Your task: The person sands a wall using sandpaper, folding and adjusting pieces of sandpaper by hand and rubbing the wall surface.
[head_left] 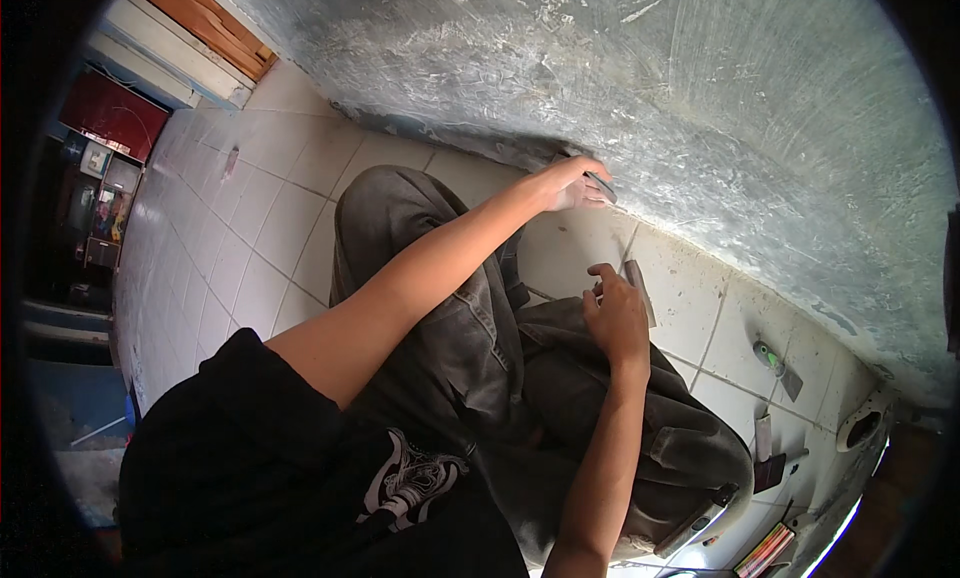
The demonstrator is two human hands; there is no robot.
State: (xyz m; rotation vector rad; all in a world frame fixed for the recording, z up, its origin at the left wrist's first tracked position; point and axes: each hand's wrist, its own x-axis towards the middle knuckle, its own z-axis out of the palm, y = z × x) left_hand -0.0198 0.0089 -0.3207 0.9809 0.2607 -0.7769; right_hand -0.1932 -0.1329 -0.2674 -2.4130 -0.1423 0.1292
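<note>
My left hand is at the foot of the grey plastered wall, its fingers closed around a thin, dark, flat-edged piece; what it is exactly cannot be told. Whitish dust coats the fingers and palm. My right hand hovers over my right knee with its fingers loosely curled, and nothing shows in it. Just beside it a narrow greyish strip lies on the white floor tiles, partly behind the hand.
A putty knife with a green and grey handle lies on the tiles at right. Near it are a pale block, a dark phone-like object and a bundle of coloured sticks. A wooden door stands at upper left.
</note>
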